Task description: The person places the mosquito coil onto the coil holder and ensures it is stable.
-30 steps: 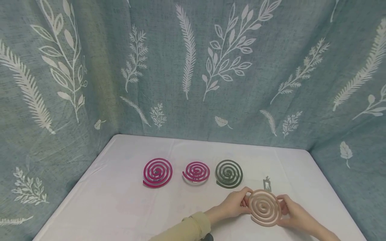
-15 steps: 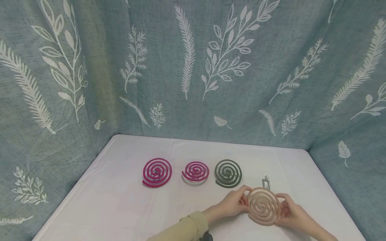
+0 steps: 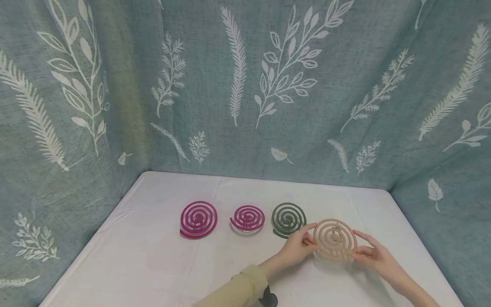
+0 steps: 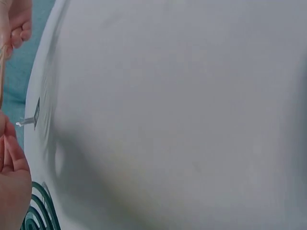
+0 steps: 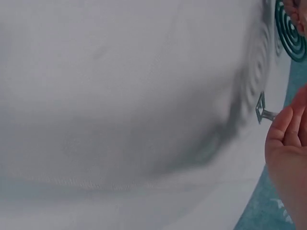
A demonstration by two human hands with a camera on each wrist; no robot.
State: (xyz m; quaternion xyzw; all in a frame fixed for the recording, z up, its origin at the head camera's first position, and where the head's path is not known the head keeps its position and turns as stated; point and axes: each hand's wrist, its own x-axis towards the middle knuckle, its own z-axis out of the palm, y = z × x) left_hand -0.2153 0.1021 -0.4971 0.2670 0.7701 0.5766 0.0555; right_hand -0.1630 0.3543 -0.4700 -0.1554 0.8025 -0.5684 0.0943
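Four flat spiral coils in view, plus one small metal stand.

Item 1: large magenta spiral coil [image 3: 198, 219], lying flat on the white cloth-covered table [image 3: 153, 264], leftmost in the row.

Item 2: smaller magenta spiral coil [image 3: 247, 218], just right of item 1, apparently raised a little off the cloth.

Item 3: dark green spiral coil [image 3: 287, 219], next in the row, near the left hand.

Item 4: pale beige spiral coil [image 3: 335, 245], held up off the table, tilted toward the camera, at the right end of the row. Left hand [image 3: 297, 248] pinches its left rim between thumb and fingers; right hand [image 3: 374, 256] pinches the right rim, its other fingers stretched out.

Item 5: small grey metal stand [image 5: 263, 112], standing on the cloth below the beige coil; in the head view only glimpsed through the coil's centre.

Backdrop: teal curtain with white leaf print [image 3: 245, 85].

Status, as judged: three coils lie in place; the fourth hangs over the stand, not yet seated on it. Lowering its centre onto the prong looks to be what remains.
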